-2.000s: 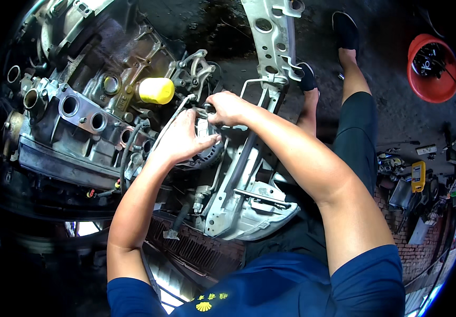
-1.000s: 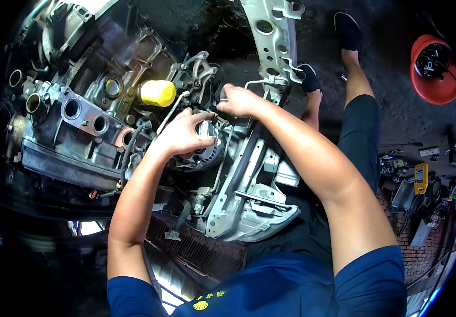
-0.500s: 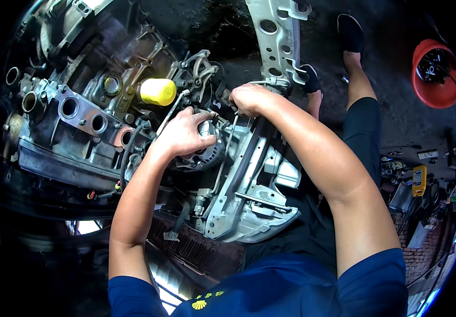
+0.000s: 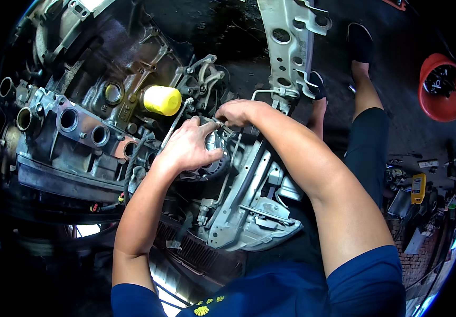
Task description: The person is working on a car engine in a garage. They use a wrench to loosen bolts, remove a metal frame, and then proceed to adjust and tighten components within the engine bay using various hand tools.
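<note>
Both hands were on the round metal part (image 4: 214, 158): left hand (image 4: 188, 148) wrapped around it, right hand (image 4: 241, 112) pinching something small above; part not off yet

The dark, oil-stained concrete floor (image 4: 228, 21) carries a grimy grey metal engine block (image 4: 85, 121) on the left, a pale silver perforated metal frame member (image 4: 286, 37) running far to near at centre, and a round red plastic bucket (image 4: 442, 87) at far right.
</note>
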The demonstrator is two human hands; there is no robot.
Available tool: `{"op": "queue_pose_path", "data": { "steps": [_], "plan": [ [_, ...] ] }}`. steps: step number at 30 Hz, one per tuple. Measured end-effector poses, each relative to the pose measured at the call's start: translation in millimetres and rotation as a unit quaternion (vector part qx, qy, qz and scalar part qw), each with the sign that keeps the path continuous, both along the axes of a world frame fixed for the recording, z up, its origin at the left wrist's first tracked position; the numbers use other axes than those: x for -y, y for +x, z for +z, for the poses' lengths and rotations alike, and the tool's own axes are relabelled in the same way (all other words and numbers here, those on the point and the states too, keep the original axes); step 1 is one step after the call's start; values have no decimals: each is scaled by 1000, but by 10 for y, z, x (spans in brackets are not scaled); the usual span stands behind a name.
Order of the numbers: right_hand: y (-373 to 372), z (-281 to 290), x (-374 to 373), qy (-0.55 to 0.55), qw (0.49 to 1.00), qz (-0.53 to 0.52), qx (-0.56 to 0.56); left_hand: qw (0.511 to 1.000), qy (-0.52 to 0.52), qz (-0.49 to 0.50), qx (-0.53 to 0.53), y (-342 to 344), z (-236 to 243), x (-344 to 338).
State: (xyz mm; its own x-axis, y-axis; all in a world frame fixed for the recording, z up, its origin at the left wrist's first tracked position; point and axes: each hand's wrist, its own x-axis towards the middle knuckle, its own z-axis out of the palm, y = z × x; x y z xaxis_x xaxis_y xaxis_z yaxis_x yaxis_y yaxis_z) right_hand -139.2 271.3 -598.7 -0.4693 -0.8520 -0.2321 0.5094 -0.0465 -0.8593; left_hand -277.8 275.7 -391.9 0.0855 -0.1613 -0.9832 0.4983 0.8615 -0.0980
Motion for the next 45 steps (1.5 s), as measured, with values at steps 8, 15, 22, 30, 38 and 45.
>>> {"op": "queue_pose_path", "data": {
  "steps": [8,15,22,30,38,45],
  "plan": [
    [236,-99,175,-90,995,41,-4,999,30,-7,-6,4,-53,33],
    [279,-44,90,-109,993,-27,-26,998,43,-36,14,9,-111,75],
    [288,-141,247,-138,989,-60,-5,996,75,-49,7,52,-176,92],
    [187,-69,128,-147,987,-4,64,998,47,-41,16,48,-98,20],
    [149,-65,107,-176,982,-26,64,995,52,-80,8,53,-68,80],
    [163,-186,194,-224,940,24,257,997,28,-66,20,26,-109,7]
  ]
}}
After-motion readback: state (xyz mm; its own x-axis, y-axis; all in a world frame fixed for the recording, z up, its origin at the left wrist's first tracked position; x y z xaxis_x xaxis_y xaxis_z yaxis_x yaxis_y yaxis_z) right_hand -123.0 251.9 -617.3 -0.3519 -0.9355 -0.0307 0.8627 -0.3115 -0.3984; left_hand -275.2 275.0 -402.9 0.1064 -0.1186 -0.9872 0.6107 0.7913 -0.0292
